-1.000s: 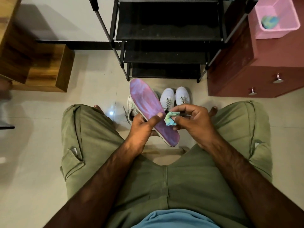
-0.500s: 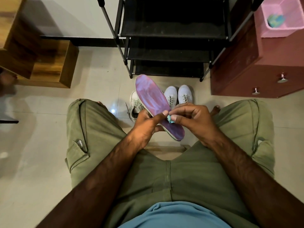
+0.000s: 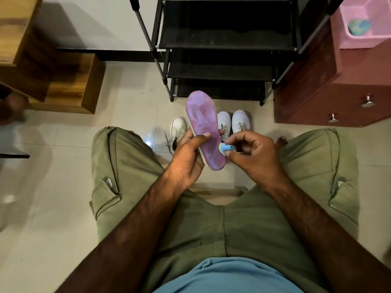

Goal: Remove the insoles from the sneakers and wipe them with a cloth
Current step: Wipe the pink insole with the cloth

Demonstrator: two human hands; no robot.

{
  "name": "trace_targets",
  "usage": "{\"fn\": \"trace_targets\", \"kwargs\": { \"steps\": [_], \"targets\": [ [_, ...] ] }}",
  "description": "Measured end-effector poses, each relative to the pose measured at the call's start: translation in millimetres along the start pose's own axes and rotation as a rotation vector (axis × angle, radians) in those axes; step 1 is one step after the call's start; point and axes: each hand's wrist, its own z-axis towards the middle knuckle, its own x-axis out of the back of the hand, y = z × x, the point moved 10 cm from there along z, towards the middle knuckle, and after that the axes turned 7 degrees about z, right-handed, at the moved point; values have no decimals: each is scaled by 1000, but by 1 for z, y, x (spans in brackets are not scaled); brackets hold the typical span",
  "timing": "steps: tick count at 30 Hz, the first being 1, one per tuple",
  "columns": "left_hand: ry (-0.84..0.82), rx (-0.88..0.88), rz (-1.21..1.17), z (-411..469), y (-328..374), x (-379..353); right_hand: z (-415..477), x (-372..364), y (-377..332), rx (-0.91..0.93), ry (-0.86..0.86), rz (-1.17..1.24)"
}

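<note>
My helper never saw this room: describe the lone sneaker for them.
Start at the black shoe rack, then drop to the floor before it. The lone sneaker sits left of the raised purple insole, unlike the white pair side by side at its right.

Dim, warm light; edges bent, perhaps motion-blurred.

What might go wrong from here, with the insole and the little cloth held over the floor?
The right hand pinches a small wad of cloth at its fingertips; it may slip and fall. The left hand grips the insole by its near half, so wiping the far end may bend it or twist it loose.
</note>
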Motion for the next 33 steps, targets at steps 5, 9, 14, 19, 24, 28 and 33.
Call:
{"fn": "trace_targets", "kwargs": {
  "steps": [5, 9, 14, 19, 24, 28, 33],
  "targets": [
    [-97, 123, -140, -6, -21, -21, -3, -14, -18, 181, -43, -222],
    [-71, 122, -142, -7, -16, -16, -7, -11, -30, 169, -1, -203],
    [-130, 150, -254, -16, -14, -25, -17, -7, -50, 276, 45, -284],
    [-183, 190, -338, -14, -18, -20, -24, -11, -58, 355, 60, -413],
    [-194, 204, -381, -13, -19, -18, -29, -15, -59, 395, 10, -473],
    [-216, 201, -424, -16, -14, -24, -37, -36, -55, 412, -87, -470],
    [-173, 196, -416, -16, -18, -19, -41, -44, -53, 454, -144, -540]
  ]
}}
